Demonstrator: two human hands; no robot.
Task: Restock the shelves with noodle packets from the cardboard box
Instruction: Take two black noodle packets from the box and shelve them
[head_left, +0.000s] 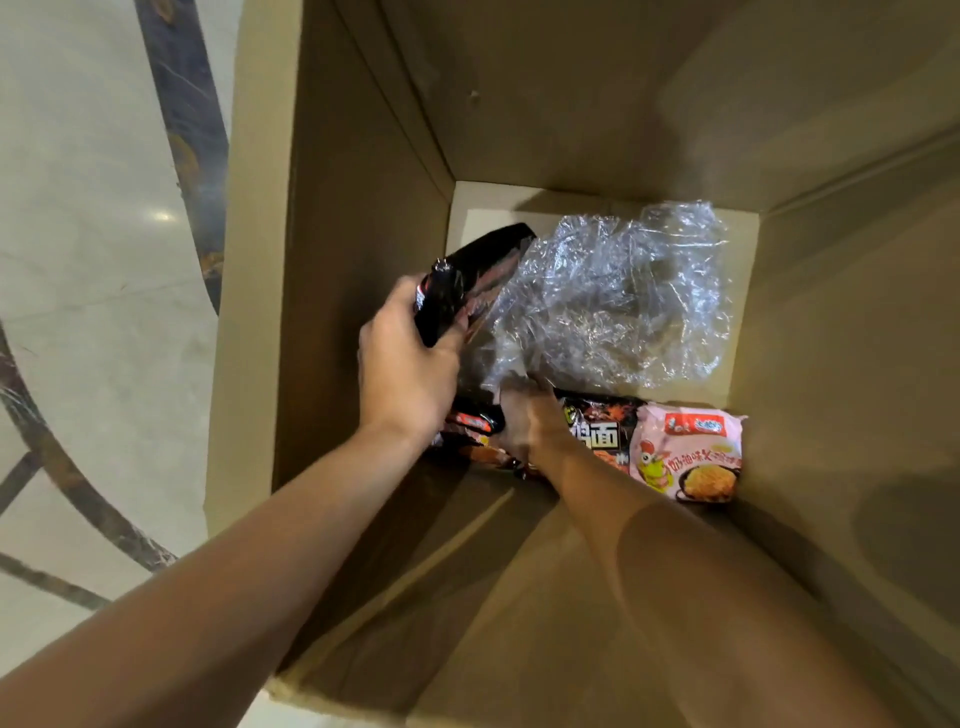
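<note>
Black noodle packet (470, 280) clamped in left hand (402, 364), lifted clear for shelving — right hand (524, 421) deep in cardboard box (597, 119), grip unclear (plastic wrap (613, 296) overlaps), reaching packets (688, 452) on bottom.

Matt cardboard box (363, 156); crinkled clear plastic wrap (613, 296); glossy noodle packets (685, 452)

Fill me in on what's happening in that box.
A person is reaching both arms down into a deep cardboard box to pull out noodle packets. The left hand grips a black packet, lifted on edge. The right hand is down among the black packets on the bottom, under crumpled clear plastic wrap. A pink packet lies flat beside them, untouched. No shelves are in view.
</note>
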